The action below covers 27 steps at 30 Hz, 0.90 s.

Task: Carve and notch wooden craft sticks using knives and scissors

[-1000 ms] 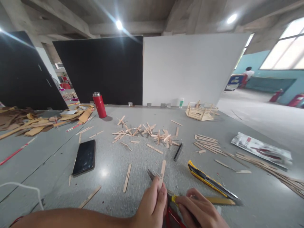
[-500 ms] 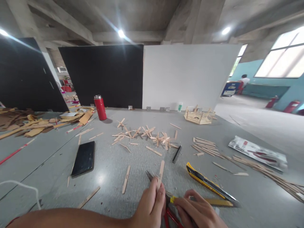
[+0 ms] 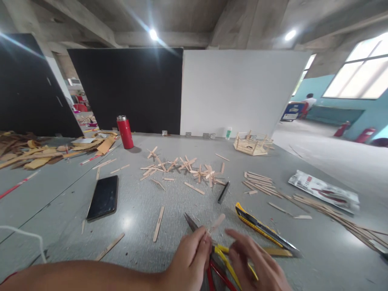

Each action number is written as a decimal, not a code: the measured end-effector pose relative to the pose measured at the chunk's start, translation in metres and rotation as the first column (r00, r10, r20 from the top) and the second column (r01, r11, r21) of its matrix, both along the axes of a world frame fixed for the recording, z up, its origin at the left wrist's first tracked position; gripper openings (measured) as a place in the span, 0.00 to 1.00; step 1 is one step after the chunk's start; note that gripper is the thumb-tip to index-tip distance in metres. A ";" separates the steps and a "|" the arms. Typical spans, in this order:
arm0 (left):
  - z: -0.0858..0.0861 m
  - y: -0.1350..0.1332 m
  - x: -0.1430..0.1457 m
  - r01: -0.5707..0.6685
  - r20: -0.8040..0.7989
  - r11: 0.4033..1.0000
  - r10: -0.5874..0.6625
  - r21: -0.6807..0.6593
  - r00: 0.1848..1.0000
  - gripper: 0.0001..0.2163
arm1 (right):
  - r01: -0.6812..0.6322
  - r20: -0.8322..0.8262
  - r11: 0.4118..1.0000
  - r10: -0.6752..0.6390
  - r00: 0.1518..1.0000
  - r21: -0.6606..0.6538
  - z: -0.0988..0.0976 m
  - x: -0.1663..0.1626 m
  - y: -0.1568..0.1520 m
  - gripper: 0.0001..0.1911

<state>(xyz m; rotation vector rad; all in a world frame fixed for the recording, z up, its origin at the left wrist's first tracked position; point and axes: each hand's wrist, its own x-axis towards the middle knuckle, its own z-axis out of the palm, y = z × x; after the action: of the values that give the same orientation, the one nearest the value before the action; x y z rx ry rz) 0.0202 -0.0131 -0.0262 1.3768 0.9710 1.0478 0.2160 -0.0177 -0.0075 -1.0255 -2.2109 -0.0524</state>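
My left hand (image 3: 191,252) is closed, pinching a small wooden craft stick (image 3: 217,222) between thumb and forefinger. The stick's free end tilts up to the right and is blurred. Just right of it, my right hand (image 3: 253,256) hovers with its fingers apart, the forefinger stretched toward the stick and partly smeared by motion. Beneath the hands lie pliers with dark pointed jaws (image 3: 190,222), red handles (image 3: 220,275) and yellow handles (image 3: 226,260). The hands hide their joints, so I cannot tell how the handles and jaws connect.
A yellow utility knife (image 3: 262,226) lies right of my hands, its blade out. Ahead are a black pen (image 3: 223,192), star-shaped stick pieces (image 3: 186,163), a wooden frame model (image 3: 253,145) and a red bottle (image 3: 125,133). A phone (image 3: 103,198) rests at left, a packet (image 3: 324,192) at right.
My right hand has lifted and opened, uncovering more of the yellow handles. The stick in my left hand has tipped to the right. The view has shifted slightly.
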 end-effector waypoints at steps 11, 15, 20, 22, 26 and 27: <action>0.009 0.003 -0.002 0.138 0.001 0.987 -0.139 0.076 0.990 0.23 | -0.001 0.031 0.998 -0.001 1.000 0.059 0.004 0.004 -0.001 0.29; 0.010 0.001 -0.001 0.123 0.014 0.991 -0.124 0.045 0.992 0.23 | 0.064 -0.035 0.997 -0.063 0.997 0.035 0.001 0.006 0.000 0.30; 0.010 -0.001 -0.002 0.120 0.019 0.993 -0.121 0.011 0.993 0.22 | 0.056 -0.062 0.998 -0.055 0.997 0.002 0.005 0.003 -0.001 0.31; 0.010 -0.001 -0.002 0.119 0.025 0.993 -0.119 0.011 0.993 0.22 | 0.054 -0.062 0.999 -0.053 0.997 0.002 0.007 0.001 -0.001 0.31; 0.010 0.000 -0.002 0.119 0.024 0.993 -0.120 0.014 0.993 0.22 | 0.060 -0.066 0.998 -0.060 0.996 -0.001 0.006 0.000 -0.001 0.31; 0.011 0.000 -0.002 0.119 0.023 0.993 -0.120 0.015 0.993 0.22 | 0.059 -0.068 0.998 -0.059 0.996 -0.001 0.005 0.000 -0.001 0.31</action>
<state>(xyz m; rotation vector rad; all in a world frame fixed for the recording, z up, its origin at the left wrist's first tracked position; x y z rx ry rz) 0.0185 -0.0135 -0.0157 1.4124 0.8545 0.9805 0.2163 -0.0186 -0.0023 -1.0761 -2.1195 -0.0441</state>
